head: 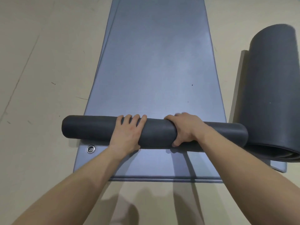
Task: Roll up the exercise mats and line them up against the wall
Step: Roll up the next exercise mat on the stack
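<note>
While the dark roll lies crosswise over the near part of the flat mat, both hands press on it; the left hand lies open and flat on top, fingers spread over the far curve; the right hand is curled around the roll, thumb tucked under the near side. The roll's left end overhangs the mat's left edge; its right end reaches the mat's right edge and touches a second roll, a fatter one lying lengthwise just beside the mat. A metal eyelet sits in the mat's near left corner, just nearer than the roll. The mat's near edge lies between the forearms; its long blue surface runs away bare beyond the roll; bare floor stretches wide to the left.
</note>
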The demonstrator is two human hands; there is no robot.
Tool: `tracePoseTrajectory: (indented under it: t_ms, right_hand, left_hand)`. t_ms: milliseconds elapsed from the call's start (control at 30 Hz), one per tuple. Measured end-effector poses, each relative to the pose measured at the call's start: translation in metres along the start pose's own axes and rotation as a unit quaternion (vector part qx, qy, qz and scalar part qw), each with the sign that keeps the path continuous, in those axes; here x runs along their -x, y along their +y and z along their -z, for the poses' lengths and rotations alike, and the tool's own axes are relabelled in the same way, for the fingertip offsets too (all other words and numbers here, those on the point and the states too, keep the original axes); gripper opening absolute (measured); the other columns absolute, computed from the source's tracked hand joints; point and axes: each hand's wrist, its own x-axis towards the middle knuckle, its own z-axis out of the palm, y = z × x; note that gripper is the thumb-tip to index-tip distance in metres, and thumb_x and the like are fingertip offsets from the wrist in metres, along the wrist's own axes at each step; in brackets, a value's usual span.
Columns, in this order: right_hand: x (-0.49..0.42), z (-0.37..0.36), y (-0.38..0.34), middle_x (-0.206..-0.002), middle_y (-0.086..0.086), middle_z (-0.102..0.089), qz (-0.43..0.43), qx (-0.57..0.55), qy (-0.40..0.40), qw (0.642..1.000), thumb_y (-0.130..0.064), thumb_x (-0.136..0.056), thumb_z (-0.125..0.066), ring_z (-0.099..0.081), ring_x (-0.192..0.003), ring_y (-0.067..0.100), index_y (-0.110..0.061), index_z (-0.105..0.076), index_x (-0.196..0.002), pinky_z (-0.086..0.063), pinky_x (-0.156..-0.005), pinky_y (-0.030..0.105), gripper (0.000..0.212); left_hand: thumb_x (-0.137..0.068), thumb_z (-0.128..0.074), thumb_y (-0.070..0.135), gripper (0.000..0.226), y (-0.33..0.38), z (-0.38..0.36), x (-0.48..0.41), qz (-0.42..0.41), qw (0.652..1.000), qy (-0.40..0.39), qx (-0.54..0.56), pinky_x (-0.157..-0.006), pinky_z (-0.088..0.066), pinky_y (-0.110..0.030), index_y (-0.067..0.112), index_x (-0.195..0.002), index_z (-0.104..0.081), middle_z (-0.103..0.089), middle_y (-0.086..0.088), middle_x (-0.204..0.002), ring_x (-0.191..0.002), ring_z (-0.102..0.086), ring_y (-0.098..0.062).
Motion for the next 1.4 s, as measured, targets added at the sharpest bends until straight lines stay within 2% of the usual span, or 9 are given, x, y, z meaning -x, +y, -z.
tracePoseTrajectory:
  t_ms: [67, 167, 367, 600, 833, 967, 1100, 1300, 1400]
  right_hand:
    - [0.019, -0.037, -0.001, -0.144, 0.006, -0.044, -0.016, 0.097, 0.137, 0.986, -0.061, -0.059, -0.084, -0.044, -0.13, 0.032, -0.031, -0.024, -0.157, -0.031, -0.115, 0.055, 0.119]
    - [0.026, -0.076, -0.008, -0.149, 0.021, -0.04, -0.036, 0.142, 0.239, 0.96, -0.04, -0.057, -0.089, -0.04, -0.134, 0.046, -0.019, -0.026, -0.16, -0.023, -0.111, 0.068, 0.124]
    - [-0.021, -0.022, 0.011, -0.136, 0.002, -0.049, 0.003, 0.096, 0.092, 0.991, -0.058, -0.051, -0.086, -0.055, -0.117, 0.031, -0.035, -0.018, -0.151, -0.039, -0.101, 0.052, 0.123]
    - [-0.026, 0.025, 0.015, -0.123, -0.008, -0.058, 0.014, -0.053, -0.082, 0.995, -0.048, -0.055, -0.094, -0.06, -0.11, 0.023, -0.043, -0.034, -0.147, -0.052, -0.096, 0.043, 0.109]
    - [0.028, -0.04, -0.021, -0.148, 0.001, -0.042, -0.026, 0.067, 0.088, 0.994, -0.073, -0.058, -0.081, -0.046, -0.13, 0.033, -0.036, -0.011, -0.154, -0.031, -0.112, 0.057, 0.125]
    - [-0.003, -0.014, -0.004, -0.127, -0.005, -0.057, -0.014, 0.006, 0.064, 0.998, -0.064, -0.058, -0.08, -0.06, -0.109, 0.029, -0.044, -0.027, -0.145, -0.046, -0.096, 0.048, 0.104]
    - [-0.028, 0.024, 0.01, -0.121, -0.011, -0.063, 0.021, -0.066, -0.039, 0.997, -0.061, -0.052, -0.088, -0.062, -0.106, 0.022, -0.046, -0.04, -0.143, -0.052, -0.093, 0.042, 0.104]
    - [-0.001, -0.034, -0.002, -0.14, 0.006, -0.049, -0.039, 0.129, 0.241, 0.961, -0.061, -0.051, -0.086, -0.052, -0.12, 0.034, -0.027, -0.023, -0.157, -0.035, -0.105, 0.057, 0.128]
    - [-0.015, -0.019, -0.001, -0.132, 0.006, -0.052, -0.042, 0.14, 0.213, 0.966, -0.053, -0.061, -0.085, -0.055, -0.109, 0.035, -0.028, -0.018, -0.153, -0.043, -0.095, 0.051, 0.116]
  left_hand:
    - [-0.06, -0.08, 0.06, 0.112, -0.006, 0.009, -0.015, -0.013, 0.998, -0.054, 0.008, -0.106, -0.035, -0.048, 0.024, -0.151, -0.025, -0.05, 0.0, -0.14, -0.118, -0.054, -0.029]
    - [-0.057, -0.08, 0.065, 0.112, -0.016, 0.022, -0.037, -0.042, 0.99, -0.124, 0.05, -0.106, -0.039, -0.045, 0.029, -0.15, -0.028, -0.052, 0.005, -0.139, -0.116, -0.057, -0.025]
    - [-0.065, -0.077, 0.068, 0.117, -0.015, 0.008, -0.018, -0.003, 0.999, -0.034, -0.025, -0.115, -0.03, -0.056, 0.02, -0.157, -0.023, -0.043, -0.007, -0.152, -0.138, -0.044, -0.034]
    - [-0.06, -0.074, 0.06, 0.081, -0.034, 0.04, -0.046, -0.031, 0.989, -0.134, 0.057, -0.078, -0.052, -0.038, 0.033, -0.131, -0.043, -0.06, 0.008, -0.11, -0.088, -0.063, -0.022]
    - [-0.057, -0.085, 0.055, 0.087, -0.035, 0.067, -0.059, -0.032, 0.924, -0.351, 0.15, -0.087, -0.056, -0.042, 0.042, -0.134, -0.046, -0.064, 0.01, -0.103, -0.093, -0.062, -0.02]
    - [-0.057, -0.079, 0.068, 0.115, -0.044, 0.043, -0.042, -0.025, 0.968, -0.196, 0.157, -0.109, -0.043, -0.046, 0.041, -0.156, -0.028, -0.051, 0.006, -0.144, -0.127, -0.052, -0.024]
    - [-0.052, -0.08, 0.072, 0.119, -0.025, 0.003, -0.006, 0.033, 0.999, 0.024, 0.027, -0.109, -0.037, -0.054, 0.031, -0.154, -0.033, -0.051, -0.005, -0.145, -0.13, -0.05, -0.034]
    - [-0.057, -0.07, 0.065, 0.089, -0.046, 0.039, -0.053, 0.021, 0.993, -0.077, 0.086, -0.08, -0.051, -0.039, 0.043, -0.137, -0.04, -0.063, 0.011, -0.117, -0.097, -0.065, -0.024]
    - [-0.06, -0.075, 0.062, 0.079, -0.051, 0.054, -0.071, 0.038, 0.983, -0.147, 0.104, -0.073, -0.05, -0.036, 0.046, -0.132, -0.046, -0.063, 0.012, -0.097, -0.089, -0.062, -0.022]
